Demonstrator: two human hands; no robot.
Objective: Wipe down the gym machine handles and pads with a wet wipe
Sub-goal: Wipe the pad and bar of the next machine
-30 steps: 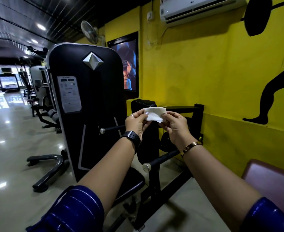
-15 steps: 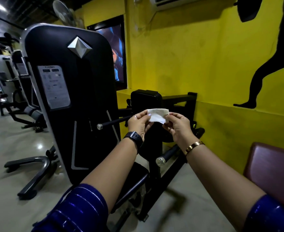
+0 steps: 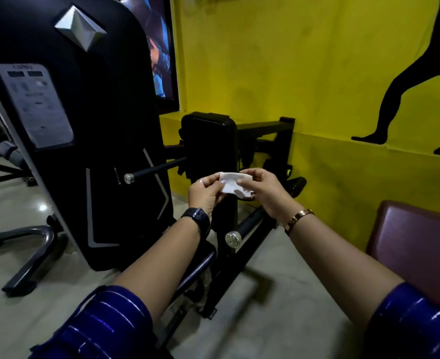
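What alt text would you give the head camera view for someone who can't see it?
A person's left hand and right hand pinch a white wet wipe between them, in front of the black upright pad of a gym machine. A yellow wall stands behind.

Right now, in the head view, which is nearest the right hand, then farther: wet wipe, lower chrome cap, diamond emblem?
1. wet wipe, pinched in the right hand.
2. lower chrome cap, just below it.
3. diamond emblem, high at left.

Single head-worn wide-angle view, facing forward and down; close on black panelled gym machine (image 3: 110, 151) at frame centre-left, yellow painted wall (image 3: 291, 60) upper right.
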